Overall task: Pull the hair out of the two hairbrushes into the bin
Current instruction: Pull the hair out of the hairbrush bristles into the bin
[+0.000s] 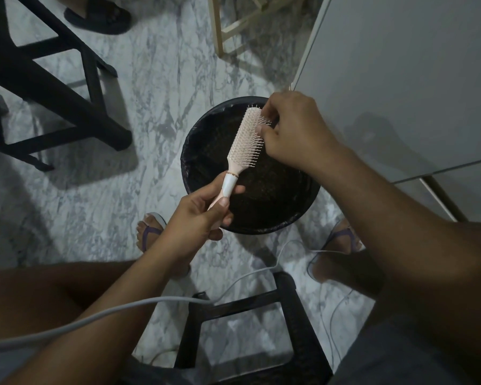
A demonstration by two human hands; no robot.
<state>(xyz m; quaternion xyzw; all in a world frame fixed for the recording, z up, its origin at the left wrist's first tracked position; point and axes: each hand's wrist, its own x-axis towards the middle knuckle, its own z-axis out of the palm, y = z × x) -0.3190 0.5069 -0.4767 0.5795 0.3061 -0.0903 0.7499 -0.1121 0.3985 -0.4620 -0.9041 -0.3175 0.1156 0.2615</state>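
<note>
Left grip is wrapped around the white-and-pink handle of the hairbrush, thumb laid along it, while the right grip is closed in a pinch of thumb and fingertips among the bristles near the far end of the head. Whether any hair is caught in that pinch is too dim to tell. The brush's long axis runs from the handle, low and near the person, up and away to the head, with the bristles turned to the right, toward the pinching hand. The right hand is thus the nearer one to the work, and the left only steadies. The whole head hangs above the open mouth of the black bin, so a pull away from the bristles and a release should, by my reckoning, drop straight inside. The second brush is not in view. The bin stands on a grey-veined marble floor, between the person's sandalled feet and just beside the corner of a pale surface on the right. A black stool stands to the left, a light wooden frame beyond, and a grey cable crosses the near forearm.
</note>
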